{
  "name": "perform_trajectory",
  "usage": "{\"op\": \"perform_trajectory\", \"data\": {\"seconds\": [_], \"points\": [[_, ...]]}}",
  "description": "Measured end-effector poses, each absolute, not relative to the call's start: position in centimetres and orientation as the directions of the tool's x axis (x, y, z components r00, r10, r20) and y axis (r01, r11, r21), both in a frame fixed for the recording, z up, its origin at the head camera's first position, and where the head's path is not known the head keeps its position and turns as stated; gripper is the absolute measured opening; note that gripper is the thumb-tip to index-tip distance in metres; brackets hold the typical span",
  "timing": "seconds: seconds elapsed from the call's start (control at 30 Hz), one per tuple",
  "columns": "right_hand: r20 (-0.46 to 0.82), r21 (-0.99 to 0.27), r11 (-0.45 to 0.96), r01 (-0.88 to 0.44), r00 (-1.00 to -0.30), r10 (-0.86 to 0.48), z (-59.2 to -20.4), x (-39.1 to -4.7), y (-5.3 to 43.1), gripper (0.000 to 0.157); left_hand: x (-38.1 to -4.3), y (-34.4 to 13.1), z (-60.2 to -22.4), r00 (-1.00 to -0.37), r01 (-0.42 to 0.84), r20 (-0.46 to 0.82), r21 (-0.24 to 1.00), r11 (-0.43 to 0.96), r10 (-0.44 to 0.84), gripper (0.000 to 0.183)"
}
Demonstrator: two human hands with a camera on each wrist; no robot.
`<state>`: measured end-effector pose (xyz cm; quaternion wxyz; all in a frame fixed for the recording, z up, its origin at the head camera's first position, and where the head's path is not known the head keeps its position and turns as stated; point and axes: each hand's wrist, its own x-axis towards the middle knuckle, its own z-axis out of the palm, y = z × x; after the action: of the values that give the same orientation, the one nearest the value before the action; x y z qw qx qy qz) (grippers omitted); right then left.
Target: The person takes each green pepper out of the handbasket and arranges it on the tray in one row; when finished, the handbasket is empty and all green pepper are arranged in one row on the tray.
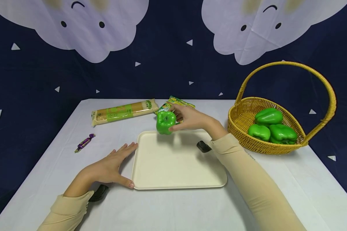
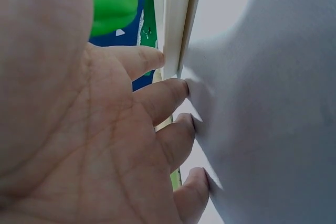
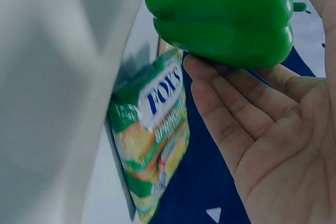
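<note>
R arm [image 1: 254,179] reaches fwd & inward, hand angled L; R hand [image 1: 188,117] grips green pepper [image 1: 165,122] btwn thumb & fingers, over tray's [image 1: 176,163] far edge, nr Fox's bag [image 1: 176,101]. L hand [image 1: 111,166] spread wide, thumb at tray's near-L corner, fingertips along its L edge. Basket [image 1: 257,148] w/ 3 more peppers [image 1: 268,116] to R.

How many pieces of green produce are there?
4: a pepper in the right hand; three pieces in the basket, one back, one front left, one front right. More may hide underneath.
</note>
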<state>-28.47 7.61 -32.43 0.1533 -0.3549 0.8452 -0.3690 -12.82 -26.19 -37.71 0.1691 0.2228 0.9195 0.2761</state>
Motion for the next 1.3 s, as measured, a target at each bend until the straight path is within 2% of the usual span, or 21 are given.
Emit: {"op": "perform_trajectory", "data": {"seconds": [0.2,0.37,0.7,1.07,1.3], "points": [[-0.037,-0.748,0.472,-0.467,-0.681,-0.731,-33.1,-28.3,5.8,0.075,-12.8,-26.1,-37.6,-0.843,0.321,-0.183,0.582,0.747,0.505,0.141],[-0.067,-0.757,0.472,-0.452,-0.664,-0.744,-33.5,-28.1,4.7,0.071,-12.8,-26.0,-37.6,-0.842,0.331,-0.178,0.574,0.749,0.509,0.141],[-0.081,-0.708,0.5,-0.499,-0.645,-0.759,-33.7,-28.0,3.4,0.069,-13.0,-26.2,-38.0,-0.848,0.321,-0.193,0.554,0.768,0.494,0.141],[-0.101,-0.708,0.505,-0.494,-0.637,-0.765,-34.2,-28.0,2.7,0.074,-13.0,-26.2,-37.9,-0.846,0.324,-0.194,0.552,0.768,0.496,0.141],[-0.088,-0.699,0.496,-0.515,-0.627,-0.774,-34.2,-28.1,2.4,0.071,-13.0,-26.3,-38.0,-0.844,0.326,-0.194,0.553,0.766,0.499,0.142]]}}
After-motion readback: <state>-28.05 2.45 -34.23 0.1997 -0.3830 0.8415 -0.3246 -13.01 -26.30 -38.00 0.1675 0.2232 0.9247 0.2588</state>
